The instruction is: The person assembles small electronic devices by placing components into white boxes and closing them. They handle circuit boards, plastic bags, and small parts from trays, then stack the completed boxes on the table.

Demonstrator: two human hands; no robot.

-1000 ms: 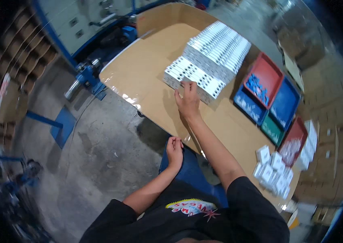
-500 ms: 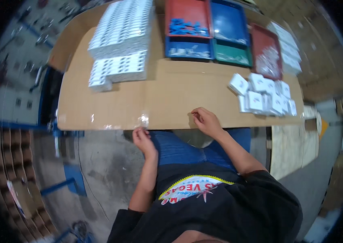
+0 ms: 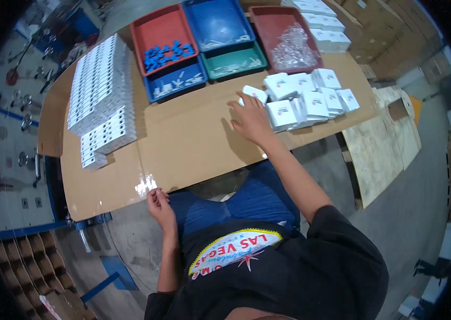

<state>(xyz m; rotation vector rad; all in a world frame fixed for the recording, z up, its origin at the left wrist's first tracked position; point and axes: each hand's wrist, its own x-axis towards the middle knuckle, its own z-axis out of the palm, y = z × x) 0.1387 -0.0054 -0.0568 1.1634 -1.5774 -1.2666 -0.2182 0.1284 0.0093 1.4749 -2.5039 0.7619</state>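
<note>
My right hand (image 3: 251,119) reaches over the cardboard tabletop with its fingers spread, and its fingertips are at a small white box (image 3: 254,94). This box lies at the left end of a loose heap of similar white boxes (image 3: 313,105). Whether the fingers press on it is hard to tell. My left hand (image 3: 161,205) rests at the near edge of the tabletop, fingers loosely curled in, and nothing shows in them.
A large block of stacked white boxes (image 3: 97,80) stands at left. Behind lie a red tray (image 3: 139,29) of blue parts, blue (image 3: 153,95) and green (image 3: 260,53) trays of pale parts, and a dark red tray (image 3: 260,26) of clear pieces. More white boxes (image 3: 332,42) stand far right.
My right hand has gone from the near table edge forward to the heap of white boxes, and its fingers have spread. My left hand stays at the edge. The view has turned.
</note>
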